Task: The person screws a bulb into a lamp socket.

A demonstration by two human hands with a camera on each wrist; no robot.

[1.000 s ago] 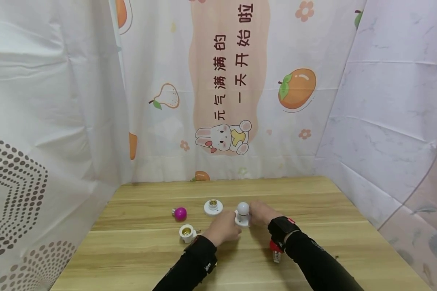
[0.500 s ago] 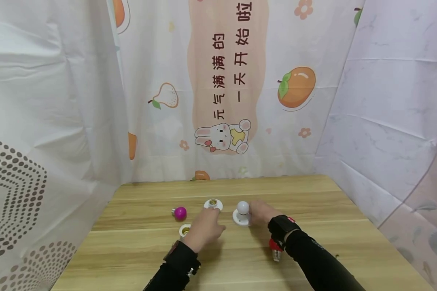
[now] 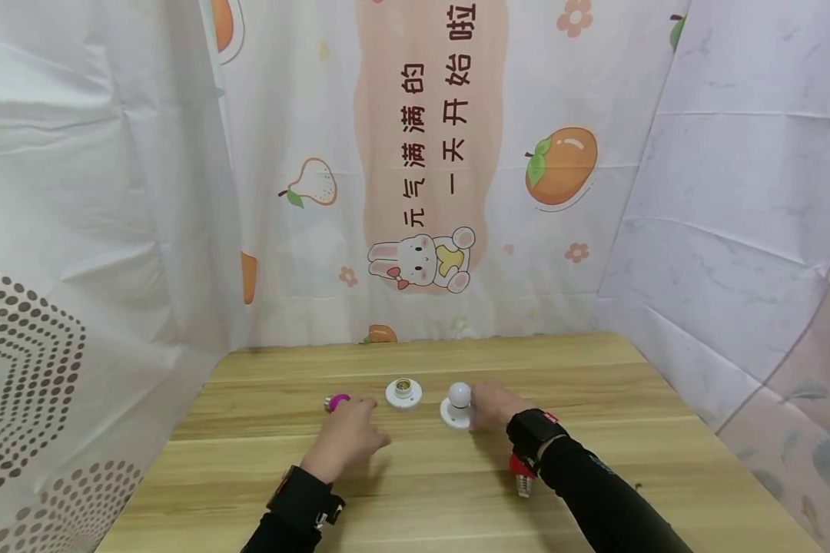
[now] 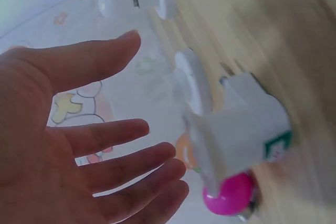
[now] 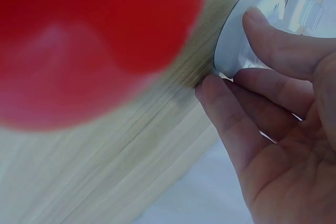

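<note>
My left hand (image 3: 346,439) is over the left of the table with fingers spread. In the left wrist view it holds nothing, and a white plug-in lamp socket (image 4: 241,135) stands close past the fingertips; in the head view the hand hides that socket. Just beyond lies a magenta bulb (image 3: 337,400), partly covered. My right hand (image 3: 496,405) holds the round white lamp holder (image 3: 449,418) by its disc, thumb on one face and fingers at the rim (image 5: 236,35). A white bulb (image 3: 459,394) stands upright in that holder.
A second round lamp holder (image 3: 403,398), with no bulb in it, sits between the hands. Near my right wrist lies a red bulb (image 3: 521,465), its screw end toward me. A printed curtain (image 3: 304,269) hangs behind the wooden table (image 3: 443,491).
My left hand has come away from the lamp holder with the white bulb and moved left, over the plug-in socket. The right hand has stayed at the holder.
</note>
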